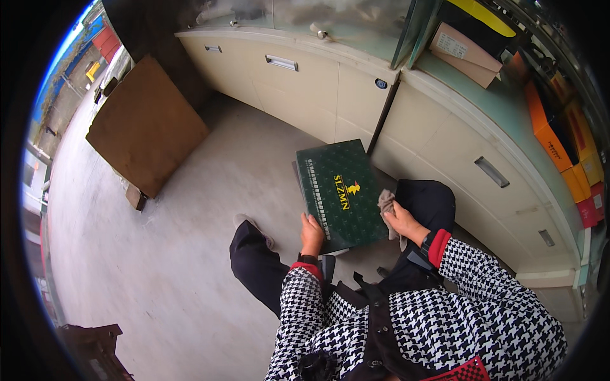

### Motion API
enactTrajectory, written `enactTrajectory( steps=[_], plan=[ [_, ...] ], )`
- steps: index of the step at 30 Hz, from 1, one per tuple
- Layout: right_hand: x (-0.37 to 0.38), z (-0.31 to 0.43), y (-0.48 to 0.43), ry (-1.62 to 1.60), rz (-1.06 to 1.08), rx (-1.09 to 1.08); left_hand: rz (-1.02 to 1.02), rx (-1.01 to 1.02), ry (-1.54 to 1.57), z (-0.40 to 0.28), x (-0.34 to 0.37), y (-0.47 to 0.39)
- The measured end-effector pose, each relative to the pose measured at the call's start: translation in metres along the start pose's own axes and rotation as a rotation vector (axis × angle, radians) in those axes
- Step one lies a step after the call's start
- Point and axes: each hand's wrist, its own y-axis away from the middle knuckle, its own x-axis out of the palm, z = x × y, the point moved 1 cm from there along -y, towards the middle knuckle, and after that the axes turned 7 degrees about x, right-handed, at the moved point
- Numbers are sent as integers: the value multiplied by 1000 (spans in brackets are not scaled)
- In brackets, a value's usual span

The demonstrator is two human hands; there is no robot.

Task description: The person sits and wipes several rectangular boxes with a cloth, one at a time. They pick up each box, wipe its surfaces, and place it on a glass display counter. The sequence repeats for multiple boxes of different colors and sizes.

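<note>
A dark green cardboard box [340, 216] with a yellow bird logo and printed writing is held over my lap, tilted, its lid facing up. My left hand [312, 234] grips its near left edge, thumb on top and the fingers hidden beneath. Bunched in my right hand [405, 223] is a greyish-beige cloth [386, 205], just off the right edge of the box. Whether the cloth touches the box I cannot tell. My knees in dark trousers [424, 200] are on either side of the box.
Cream cabinets [305, 95] with recessed handles curve ahead and to the right. On the glass shelf [429, 66] stand a pink box [464, 52] and orange boxes [548, 128]. A brown board [147, 126] leans at the left, above the concrete floor [157, 266]. Dark brown furniture [97, 350] stands at lower left.
</note>
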Motion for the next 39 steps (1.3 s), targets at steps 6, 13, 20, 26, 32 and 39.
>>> enactTrajectory(
  steps=[6, 13, 20, 26, 32, 39],
  plan=[
    [49, 21, 18, 611, -94, -288, -23, -63, 42, 20, 12, -2],
    [96, 75, 29, 626, 206, -723, 252, -226, 1023, 27, 7, -12],
    [122, 116, -35, 624, 258, -746, 246, -400, 1174, 37, -10, -4],
    [118, 145, -133, 622, 54, -748, 246, -587, 826, 19, -14, 5],
    [112, 142, -212, 560, 55, -552, 253, -749, 695, 7, -17, 6],
    [137, 154, -147, 611, 98, -814, -188, -701, 651, 57, -6, -4]
  ],
)
